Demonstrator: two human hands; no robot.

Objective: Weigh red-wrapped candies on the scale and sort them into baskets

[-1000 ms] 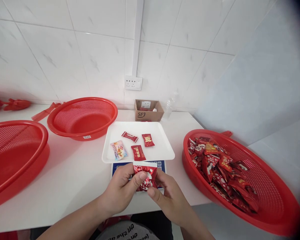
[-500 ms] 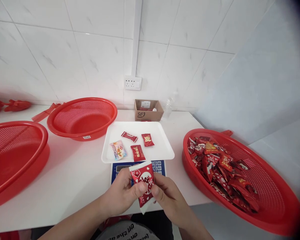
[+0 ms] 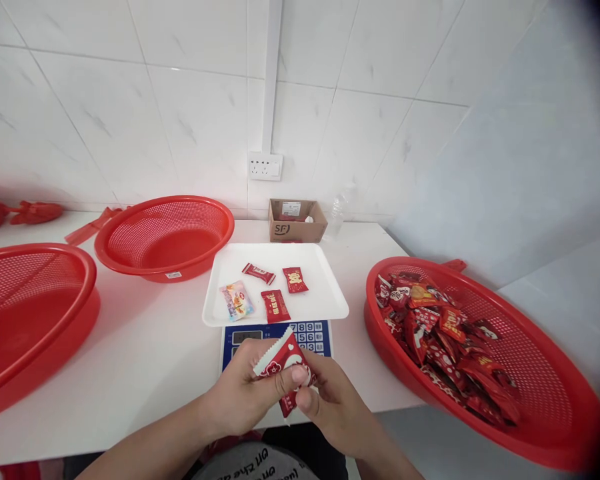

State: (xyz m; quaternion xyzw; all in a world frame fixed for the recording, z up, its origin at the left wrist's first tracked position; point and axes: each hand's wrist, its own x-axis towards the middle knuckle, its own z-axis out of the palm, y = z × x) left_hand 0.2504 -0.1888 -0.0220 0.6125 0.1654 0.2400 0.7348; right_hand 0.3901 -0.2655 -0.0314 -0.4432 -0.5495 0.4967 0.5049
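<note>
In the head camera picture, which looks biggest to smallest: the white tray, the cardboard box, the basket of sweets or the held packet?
1. basket of sweets
2. white tray
3. cardboard box and held packet look about alike. The packet is nearest the camera, so I won't rank those two.

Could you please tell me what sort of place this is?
Likely a candy-packing bench: scale under a tray, red basket of wrapped candies, left hand and right hand holding a red packet.
</note>
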